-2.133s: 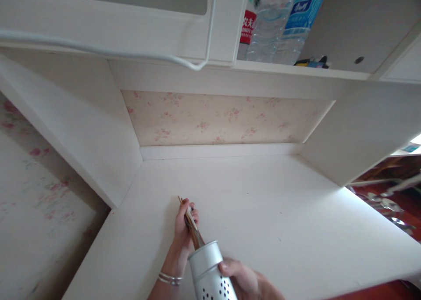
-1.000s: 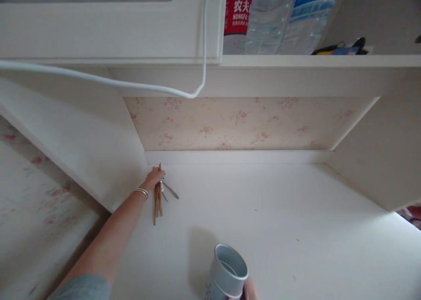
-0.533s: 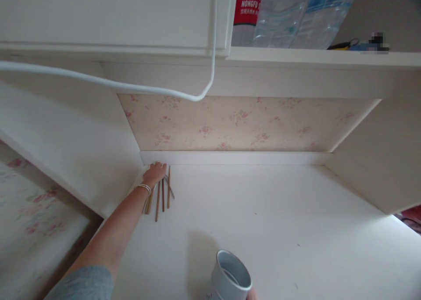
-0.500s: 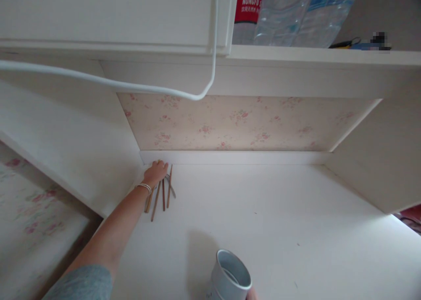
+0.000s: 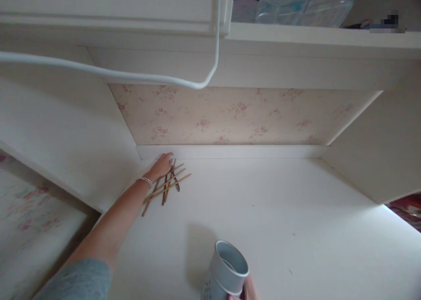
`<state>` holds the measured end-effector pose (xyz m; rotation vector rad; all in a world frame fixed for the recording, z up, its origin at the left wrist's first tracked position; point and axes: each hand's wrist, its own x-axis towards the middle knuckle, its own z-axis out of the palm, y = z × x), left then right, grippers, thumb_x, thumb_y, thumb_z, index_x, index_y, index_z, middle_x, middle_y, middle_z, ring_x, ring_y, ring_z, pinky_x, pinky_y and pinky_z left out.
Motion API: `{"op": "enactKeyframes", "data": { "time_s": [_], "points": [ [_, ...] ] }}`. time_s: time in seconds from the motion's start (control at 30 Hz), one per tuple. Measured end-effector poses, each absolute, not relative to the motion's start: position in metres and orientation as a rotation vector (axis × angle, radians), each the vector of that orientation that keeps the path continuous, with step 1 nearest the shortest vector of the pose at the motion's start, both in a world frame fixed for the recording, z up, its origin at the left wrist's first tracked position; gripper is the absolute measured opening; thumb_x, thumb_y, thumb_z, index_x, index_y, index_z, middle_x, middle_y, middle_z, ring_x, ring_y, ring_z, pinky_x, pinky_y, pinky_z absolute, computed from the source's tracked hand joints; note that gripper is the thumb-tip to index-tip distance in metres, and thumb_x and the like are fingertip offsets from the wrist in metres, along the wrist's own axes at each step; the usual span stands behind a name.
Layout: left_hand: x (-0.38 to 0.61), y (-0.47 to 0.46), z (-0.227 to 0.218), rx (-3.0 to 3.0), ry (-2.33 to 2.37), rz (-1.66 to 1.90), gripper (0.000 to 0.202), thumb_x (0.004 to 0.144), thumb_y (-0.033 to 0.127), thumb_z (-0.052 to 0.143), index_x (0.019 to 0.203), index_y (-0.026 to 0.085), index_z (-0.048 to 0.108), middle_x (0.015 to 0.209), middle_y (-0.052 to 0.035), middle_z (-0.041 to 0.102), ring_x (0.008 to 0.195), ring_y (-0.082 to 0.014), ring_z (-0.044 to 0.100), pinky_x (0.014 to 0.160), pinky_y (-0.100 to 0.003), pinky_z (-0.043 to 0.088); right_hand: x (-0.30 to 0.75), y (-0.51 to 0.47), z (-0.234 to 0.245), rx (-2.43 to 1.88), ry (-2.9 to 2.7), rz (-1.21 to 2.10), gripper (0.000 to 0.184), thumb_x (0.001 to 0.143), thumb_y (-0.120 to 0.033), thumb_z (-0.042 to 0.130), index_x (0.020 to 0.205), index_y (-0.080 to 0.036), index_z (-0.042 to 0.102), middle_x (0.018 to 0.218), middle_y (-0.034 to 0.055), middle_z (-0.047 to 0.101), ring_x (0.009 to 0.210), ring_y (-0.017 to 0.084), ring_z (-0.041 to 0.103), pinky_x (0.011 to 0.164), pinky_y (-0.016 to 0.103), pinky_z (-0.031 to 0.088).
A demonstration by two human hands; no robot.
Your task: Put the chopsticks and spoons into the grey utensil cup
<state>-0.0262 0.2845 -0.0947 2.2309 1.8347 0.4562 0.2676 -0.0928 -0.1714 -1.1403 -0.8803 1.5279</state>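
At least six brown wooden sticks [image 5: 168, 187] lie centre-left. Bottom centre has one silver metal cylinder [image 5: 224, 276], top right three clear plastic bottles [image 5: 284, 6].

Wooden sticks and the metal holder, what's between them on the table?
Between the wooden sticks and the metal holder, the head view shows only bare white tabletop, partly darkened by a shadow beside the holder.

chopsticks [image 5: 168, 187] are toned tan and reddish-brown, a silver-grey canister [image 5: 220, 273] is dotted with dark perforations, beige wallpaper [image 5: 217, 111] is patterned with pink flowers, and a sleeve [image 5: 82, 278] is coloured grey-blue above a white tabletop [image 5: 263, 221].
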Motion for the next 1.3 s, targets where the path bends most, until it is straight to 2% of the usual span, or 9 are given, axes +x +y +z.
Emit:
{"op": "enactKeyframes", "data": {
  "time_s": [0.13,0.33,0.5,0.63,0.73,0.8,0.9,1.1,1.3],
  "points": [
    [-0.05,0.291,-0.093,2.065,2.071,0.478,0.037,0.091,0.035,0.057,0.122,0.016,0.054,0.124,-0.0092,0.057,0.105,-0.0221,0.059,0.088,-0.044,0.051,0.263,-0.096,-0.168,-1.146,-0.821,1.53,0.095,0.045,-0.07,0.079,0.123,-0.019,0.059,0.106,0.0159,0.068,0.112,0.043,0.053,0.096,0.052,0.039],
    [-0.077,0.28,-0.084,1.981,2.208,0.459,0.035,0.091,0.034,0.057,0.121,0.016,0.055,0.122,-0.0088,0.058,0.104,-0.022,0.06,0.087,-0.043,0.052,0.261,-0.094,-0.149,-1.066,-0.874,1.614,0.092,0.051,-0.067,0.078,0.126,-0.017,0.056,0.106,0.0147,0.067,0.102,0.037,0.059,0.091,0.048,0.043],
    [-0.07,0.247,-0.076,2.147,2.033,0.416,0.028,0.092,0.033,0.053,0.114,0.016,0.059,0.119,-0.0093,0.06,0.107,-0.0216,0.058,0.094,-0.043,0.048,0.265,-0.091,-0.136,-1.05,-1.006,1.542,0.083,0.059,-0.067,0.073,0.123,-0.016,0.057,0.11,0.0145,0.066,0.107,0.036,0.057,0.093,0.045,0.042],
    [-0.047,0.201,-0.081,2.34,1.75,0.318,0.025,0.088,0.041,0.056,0.1,0.022,0.066,0.112,-0.0059,0.064,0.108,-0.0206,0.058,0.1,-0.031,0.041,0.265,-0.092,-0.126,-1.055,-1.047,1.534,0.077,0.063,-0.066,0.071,0.12,-0.015,0.059,0.107,0.0133,0.066,0.104,0.034,0.057,0.089,0.043,0.043],
    [-0.035,0.174,-0.089,2.386,1.711,0.26,0.034,0.082,0.045,0.061,0.108,0.024,0.064,0.118,-0.0071,0.062,0.112,-0.0247,0.057,0.1,-0.031,0.04,0.264,-0.094,-0.122,-1.071,-1.059,1.501,0.072,0.066,-0.065,0.071,0.116,-0.014,0.06,0.104,0.0122,0.067,0.099,0.031,0.058,0.085,0.04,0.044],
    [-0.032,0.166,-0.095,2.363,1.799,0.239,0.036,0.086,0.041,0.054,0.114,0.02,0.06,0.121,-0.0126,0.06,0.114,-0.0278,0.055,0.099,-0.035,0.039,0.263,-0.095,-0.123,-1.072,-1.071,1.474,0.069,0.068,-0.064,0.07,0.115,-0.014,0.06,0.103,0.0116,0.067,0.097,0.029,0.058,0.083,0.039,0.045],
    [-0.034,0.166,-0.098,2.298,1.945,0.193,0.031,0.092,0.03,0.042,0.112,0.013,0.059,0.117,-0.0181,0.061,0.111,-0.0286,0.057,0.096,-0.038,0.041,0.263,-0.096,-0.129,-1.061,-1.078,1.461,0.066,0.071,-0.063,0.069,0.115,-0.015,0.059,0.104,0.0114,0.067,0.097,0.029,0.058,0.083,0.039,0.045],
    [-0.034,0.169,-0.098,2.196,2.054,0.109,0.029,0.096,0.029,0.039,0.109,0.011,0.058,0.105,-0.0128,0.067,0.087,-0.0196,0.066,0.079,-0.034,0.05,0.263,-0.095,-0.134,-1.074,-1.113,1.423,0.061,0.072,-0.063,0.067,0.113,-0.018,0.059,0.104,0.0111,0.067,0.097,0.03,0.058,0.082,0.039,0.045],
    [-0.04,0.163,-0.098,2.205,2.174,0.164,0.033,0.096,0.02,0.031,0.115,0.013,0.057,0.11,-0.016,0.065,0.097,-0.0227,0.066,0.08,-0.03,0.048,0.262,-0.093,-0.128,-1.085,-1.121,1.393,0.062,0.069,-0.065,0.068,0.109,-0.018,0.061,0.101,0.011,0.068,0.095,0.03,0.058,0.082,0.04,0.045]
  ]
}}
